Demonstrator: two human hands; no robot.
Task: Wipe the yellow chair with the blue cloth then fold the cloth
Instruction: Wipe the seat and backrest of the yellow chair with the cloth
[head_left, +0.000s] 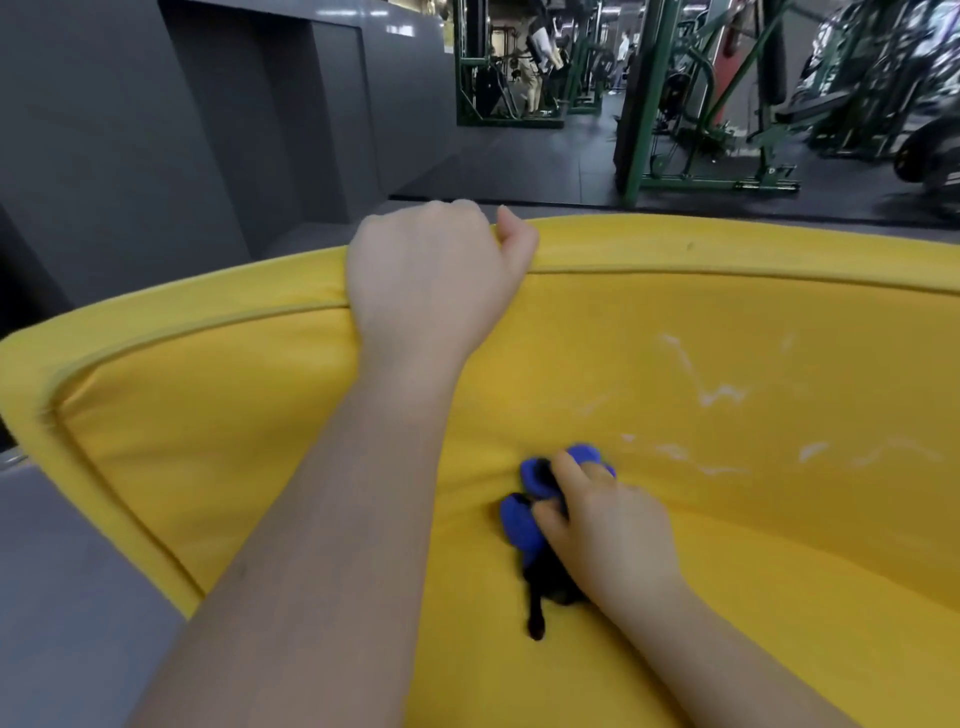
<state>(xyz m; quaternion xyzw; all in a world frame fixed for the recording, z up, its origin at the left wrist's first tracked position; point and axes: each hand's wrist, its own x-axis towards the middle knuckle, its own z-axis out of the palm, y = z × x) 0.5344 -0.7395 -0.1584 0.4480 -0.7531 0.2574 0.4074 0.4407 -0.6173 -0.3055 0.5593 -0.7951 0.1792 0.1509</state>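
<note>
The yellow chair (218, 426) fills the lower view, its curved padded backrest sweeping from left to right. My left hand (431, 280) is closed over the top rim of the backrest, fingers wrapped behind it. My right hand (613, 535) presses a bunched blue cloth (524, 525) against the inner face of the backrest, low and near the middle. Parts of the cloth bulge out left of and above my fingers, and a dark end trails down below the hand. White smears (722, 395) mark the yellow fabric to the right of the cloth.
Grey wall panels (156, 130) stand behind the chair on the left. Green gym machines (701, 130) and a dark floor lie beyond the backrest. A person stands far back among the equipment (540, 47).
</note>
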